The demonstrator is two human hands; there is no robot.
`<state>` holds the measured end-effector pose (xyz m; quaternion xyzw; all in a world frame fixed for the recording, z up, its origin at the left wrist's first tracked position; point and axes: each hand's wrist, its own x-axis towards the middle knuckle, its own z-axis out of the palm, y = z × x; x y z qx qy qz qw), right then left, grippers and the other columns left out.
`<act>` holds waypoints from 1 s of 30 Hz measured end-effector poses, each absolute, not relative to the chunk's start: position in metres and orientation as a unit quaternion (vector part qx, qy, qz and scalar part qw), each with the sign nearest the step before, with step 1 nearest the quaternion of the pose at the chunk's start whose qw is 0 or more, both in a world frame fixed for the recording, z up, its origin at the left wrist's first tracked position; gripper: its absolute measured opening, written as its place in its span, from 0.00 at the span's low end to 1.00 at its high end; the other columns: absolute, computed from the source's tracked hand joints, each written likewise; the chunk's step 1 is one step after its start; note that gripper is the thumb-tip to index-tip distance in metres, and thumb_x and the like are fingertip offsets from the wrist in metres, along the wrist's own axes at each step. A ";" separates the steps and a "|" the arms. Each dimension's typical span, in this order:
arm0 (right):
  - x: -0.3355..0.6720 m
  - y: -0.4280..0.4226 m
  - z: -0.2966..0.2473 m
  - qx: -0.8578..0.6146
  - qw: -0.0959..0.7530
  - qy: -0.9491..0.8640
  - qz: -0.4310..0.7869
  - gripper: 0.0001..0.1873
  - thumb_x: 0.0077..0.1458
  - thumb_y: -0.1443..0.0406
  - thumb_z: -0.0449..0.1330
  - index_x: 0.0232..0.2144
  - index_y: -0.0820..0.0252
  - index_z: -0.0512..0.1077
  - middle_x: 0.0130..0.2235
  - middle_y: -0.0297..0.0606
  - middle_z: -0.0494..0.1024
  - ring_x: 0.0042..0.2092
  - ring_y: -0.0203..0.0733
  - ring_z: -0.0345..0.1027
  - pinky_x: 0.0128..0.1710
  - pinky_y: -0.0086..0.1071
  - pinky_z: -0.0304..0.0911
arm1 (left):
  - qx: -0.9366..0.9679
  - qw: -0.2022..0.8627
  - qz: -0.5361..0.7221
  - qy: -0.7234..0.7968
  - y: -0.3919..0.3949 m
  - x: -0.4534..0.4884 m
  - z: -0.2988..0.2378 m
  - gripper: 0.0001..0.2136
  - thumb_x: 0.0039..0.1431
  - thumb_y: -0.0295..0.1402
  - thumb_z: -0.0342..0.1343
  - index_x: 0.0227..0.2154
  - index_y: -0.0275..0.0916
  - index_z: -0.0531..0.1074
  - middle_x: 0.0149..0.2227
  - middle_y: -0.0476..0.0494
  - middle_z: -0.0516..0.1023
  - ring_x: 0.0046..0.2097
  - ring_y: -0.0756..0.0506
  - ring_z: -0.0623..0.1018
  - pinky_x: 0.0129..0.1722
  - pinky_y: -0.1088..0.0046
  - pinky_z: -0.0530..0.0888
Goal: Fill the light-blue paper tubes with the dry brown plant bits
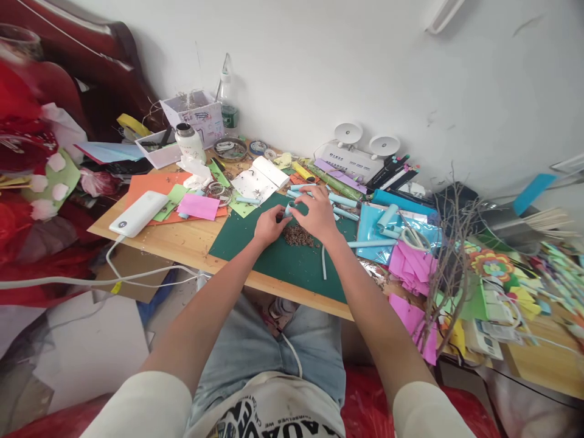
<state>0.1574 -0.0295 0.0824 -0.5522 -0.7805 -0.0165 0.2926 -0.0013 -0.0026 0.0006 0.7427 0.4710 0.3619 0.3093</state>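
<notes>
Over a dark green mat [246,249], my two hands meet at a short, light-blue rolled paper tube [288,210]. My left hand [270,224] pinches it from the left side. Curled around its other side is my right hand [316,212], thumb and fingers close to the tube's top. Just below them lies a small heap of brown crumbled bits [298,236]. A thin pale-blue paper strip [324,263] rests on the mat near my right wrist. Longer blue paper tubes [347,201] lie behind and to the right of my right hand.
At left are a white power bank [139,214] with a cable, pink paper [199,207] and a white bottle [190,143]. An emergency lamp [351,159] stands against the wall. Scissors [416,238], magenta paper [413,267] and dry twigs [451,255] crowd the right.
</notes>
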 end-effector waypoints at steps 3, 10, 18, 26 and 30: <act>0.156 -0.028 0.082 -0.554 0.259 -0.791 0.001 0.09 0.53 0.59 0.63 0.34 0.57 0.76 0.51 0.47 0.70 0.56 0.56 0.59 0.55 0.51 0.59 | 0.745 0.303 0.364 0.470 -0.003 -0.002 0.001 0.09 0.58 0.39 0.55 0.39 0.42 0.73 0.35 0.46 0.79 0.36 0.46 0.77 0.36 0.72 0.70; 0.155 -0.026 0.098 -0.564 0.294 -0.771 0.038 0.12 0.57 0.57 0.59 0.29 0.58 0.76 0.51 0.46 0.73 0.56 0.54 0.61 0.56 0.47 0.59 | 0.745 0.300 0.360 0.475 -0.002 -0.001 -0.002 0.10 0.58 0.40 0.56 0.39 0.42 0.73 0.36 0.46 0.80 0.37 0.45 0.77 0.37 0.72 0.71; 0.180 -0.060 0.069 -0.694 0.207 -0.684 0.088 0.09 0.54 0.66 0.58 0.38 0.60 0.77 0.37 0.42 0.78 0.38 0.46 0.71 0.42 0.39 0.64 | 0.742 0.310 0.358 0.475 0.000 0.001 -0.004 0.10 0.57 0.40 0.58 0.39 0.43 0.73 0.37 0.46 0.80 0.38 0.45 0.77 0.39 0.70 0.72; 0.182 -0.073 0.031 -0.684 0.271 -0.667 0.114 0.12 0.56 0.68 0.54 0.37 0.58 0.77 0.37 0.42 0.79 0.38 0.45 0.72 0.43 0.37 0.64 | 0.743 0.307 0.354 0.479 -0.003 0.000 0.002 0.09 0.57 0.39 0.58 0.38 0.43 0.73 0.36 0.46 0.80 0.37 0.45 0.77 0.38 0.70 0.72; 0.185 -0.076 0.034 -0.691 0.389 -0.590 0.150 0.10 0.52 0.63 0.58 0.36 0.58 0.77 0.32 0.39 0.80 0.33 0.43 0.72 0.37 0.35 0.65 | 0.745 0.300 0.358 0.476 -0.003 -0.001 0.003 0.09 0.57 0.39 0.57 0.38 0.43 0.73 0.36 0.46 0.80 0.38 0.45 0.78 0.38 0.70 0.72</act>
